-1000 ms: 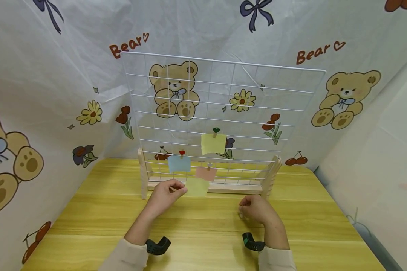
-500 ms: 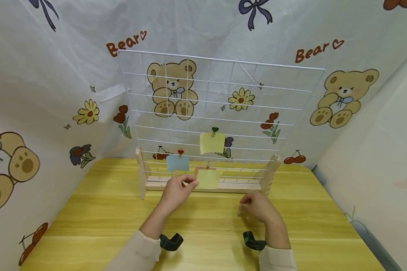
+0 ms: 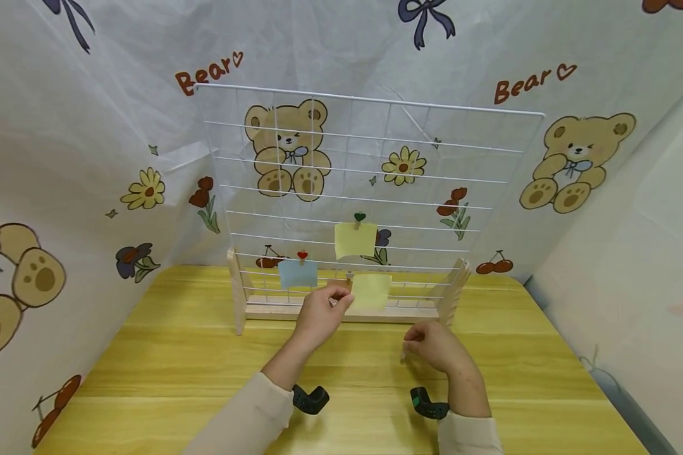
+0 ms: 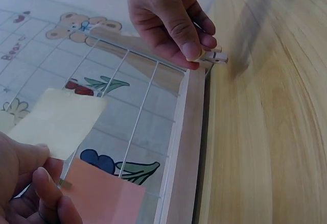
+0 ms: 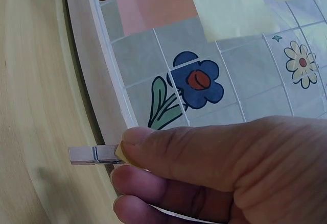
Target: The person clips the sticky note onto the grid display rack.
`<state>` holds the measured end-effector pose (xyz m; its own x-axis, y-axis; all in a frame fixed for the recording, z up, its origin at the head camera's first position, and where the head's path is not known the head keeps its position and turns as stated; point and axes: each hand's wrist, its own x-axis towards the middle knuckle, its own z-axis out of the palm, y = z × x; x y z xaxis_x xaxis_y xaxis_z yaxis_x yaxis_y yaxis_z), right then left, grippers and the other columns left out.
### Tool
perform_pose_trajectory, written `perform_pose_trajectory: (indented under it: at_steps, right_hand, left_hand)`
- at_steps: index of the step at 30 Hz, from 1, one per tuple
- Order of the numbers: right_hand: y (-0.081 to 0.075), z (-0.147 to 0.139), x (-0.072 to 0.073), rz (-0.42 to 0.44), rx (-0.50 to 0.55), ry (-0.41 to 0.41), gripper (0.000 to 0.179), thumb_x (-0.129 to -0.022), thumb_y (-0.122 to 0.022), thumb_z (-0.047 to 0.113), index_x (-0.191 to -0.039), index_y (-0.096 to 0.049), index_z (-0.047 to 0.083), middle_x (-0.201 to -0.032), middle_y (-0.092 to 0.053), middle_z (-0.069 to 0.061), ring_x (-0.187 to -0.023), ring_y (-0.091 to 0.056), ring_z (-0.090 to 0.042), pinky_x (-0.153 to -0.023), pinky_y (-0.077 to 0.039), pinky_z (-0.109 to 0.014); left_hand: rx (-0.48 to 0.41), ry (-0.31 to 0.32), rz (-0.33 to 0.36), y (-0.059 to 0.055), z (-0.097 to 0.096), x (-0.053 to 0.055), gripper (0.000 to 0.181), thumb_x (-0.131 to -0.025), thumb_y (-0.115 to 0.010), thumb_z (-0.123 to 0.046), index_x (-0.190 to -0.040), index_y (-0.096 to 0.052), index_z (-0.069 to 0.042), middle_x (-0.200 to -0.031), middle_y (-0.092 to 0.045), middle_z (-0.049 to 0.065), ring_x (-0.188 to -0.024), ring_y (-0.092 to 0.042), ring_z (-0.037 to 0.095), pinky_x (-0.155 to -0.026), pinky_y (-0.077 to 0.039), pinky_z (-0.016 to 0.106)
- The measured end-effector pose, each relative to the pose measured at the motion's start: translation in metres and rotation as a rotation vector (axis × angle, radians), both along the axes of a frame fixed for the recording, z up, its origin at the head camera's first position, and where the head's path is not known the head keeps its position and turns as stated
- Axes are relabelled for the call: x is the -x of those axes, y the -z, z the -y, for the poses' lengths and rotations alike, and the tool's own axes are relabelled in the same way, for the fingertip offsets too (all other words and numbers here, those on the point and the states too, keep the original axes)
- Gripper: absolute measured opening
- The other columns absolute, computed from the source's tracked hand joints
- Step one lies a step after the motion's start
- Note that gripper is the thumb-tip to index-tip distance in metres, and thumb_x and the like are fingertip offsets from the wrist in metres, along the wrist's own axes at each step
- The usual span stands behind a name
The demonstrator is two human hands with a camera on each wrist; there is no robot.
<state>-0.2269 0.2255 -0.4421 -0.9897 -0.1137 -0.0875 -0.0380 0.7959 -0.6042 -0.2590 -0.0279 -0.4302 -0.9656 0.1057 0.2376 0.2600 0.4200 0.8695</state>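
Observation:
My left hand (image 3: 322, 314) pinches a yellow sticky note (image 3: 372, 291) by its left edge, in front of the lower part of a white wire grid (image 3: 432, 230). In the left wrist view the note (image 4: 64, 119) hangs from thumb and fingers, beside a pink note (image 4: 102, 193) clipped to the wires. My right hand (image 3: 432, 346), low over the table to the right, holds a small wooden clothespin (image 5: 94, 154) between thumb and forefinger. A bit of yellow on the pin shows beside the thumb. From the head, the left hand and its note partly cover the pink note (image 3: 337, 285).
A blue note (image 3: 298, 274) under a red heart clothespin and another yellow note (image 3: 355, 241) under a green heart clothespin (image 3: 360, 217) hang on the grid. Wooden feet (image 3: 236, 291) hold the grid up on the wood-grain table (image 3: 165, 379). A bear-print cloth (image 3: 461, 57) stands behind.
The left hand has carried the yellow note right and up, from below the pink note to its right side. The right hand with the clothespin has barely moved.

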Motion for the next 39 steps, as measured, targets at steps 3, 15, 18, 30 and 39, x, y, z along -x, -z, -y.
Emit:
perform_pose_trajectory:
  at_steps: [3,15,18,30,39]
  right_hand:
    - [-0.001,0.000,0.000,-0.009,-0.012,-0.008,0.003,-0.093,-0.072,0.010,-0.093,-0.073,0.007,-0.088,-0.071,-0.002,-0.079,-0.061,-0.016,-0.073,-0.052,-0.037]
    - [-0.012,-0.007,-0.005,-0.052,-0.073,-0.053,0.005,-0.092,-0.072,0.008,-0.094,-0.076,0.005,-0.092,-0.073,-0.004,-0.082,-0.064,-0.016,-0.076,-0.055,-0.040]
    - [-0.012,-0.006,-0.006,-0.046,-0.076,-0.069,0.004,-0.092,-0.073,0.009,-0.092,-0.076,0.006,-0.090,-0.072,-0.003,-0.081,-0.063,-0.015,-0.076,-0.055,-0.039]
    - [-0.007,-0.007,-0.007,-0.063,-0.085,-0.088,0.006,-0.091,-0.076,0.013,-0.088,-0.075,0.008,-0.085,-0.071,0.001,-0.078,-0.061,-0.012,-0.072,-0.054,-0.036]
    - [-0.010,-0.004,-0.005,-0.090,-0.070,-0.064,0.007,-0.092,-0.074,0.010,-0.097,-0.077,0.006,-0.091,-0.073,-0.002,-0.081,-0.065,-0.013,-0.074,-0.057,-0.038]
  left_hand:
    - [0.000,-0.003,-0.008,-0.001,-0.005,0.001,0.017,-0.100,-0.067,-0.029,-0.105,-0.076,-0.016,-0.104,-0.074,0.001,-0.082,-0.062,0.015,-0.066,-0.051,0.030]
    - [-0.045,0.009,0.017,-0.005,-0.028,0.007,0.021,-0.100,-0.067,-0.029,-0.110,-0.078,-0.015,-0.111,-0.075,0.003,-0.085,-0.067,0.014,-0.065,-0.051,0.029]
    - [-0.042,0.001,0.016,-0.005,-0.033,0.009,0.021,-0.100,-0.068,-0.029,-0.110,-0.079,-0.015,-0.108,-0.076,0.003,-0.084,-0.067,0.013,-0.065,-0.051,0.028]
    - [-0.042,-0.015,0.027,-0.003,-0.047,0.015,0.023,-0.100,-0.067,-0.031,-0.111,-0.079,-0.015,-0.105,-0.078,0.002,-0.087,-0.072,0.015,-0.064,-0.051,0.026]
    - [-0.023,-0.064,-0.017,-0.002,-0.050,0.020,0.021,-0.099,-0.068,-0.031,-0.107,-0.080,-0.015,-0.099,-0.079,0.001,-0.083,-0.072,0.015,-0.064,-0.051,0.027]
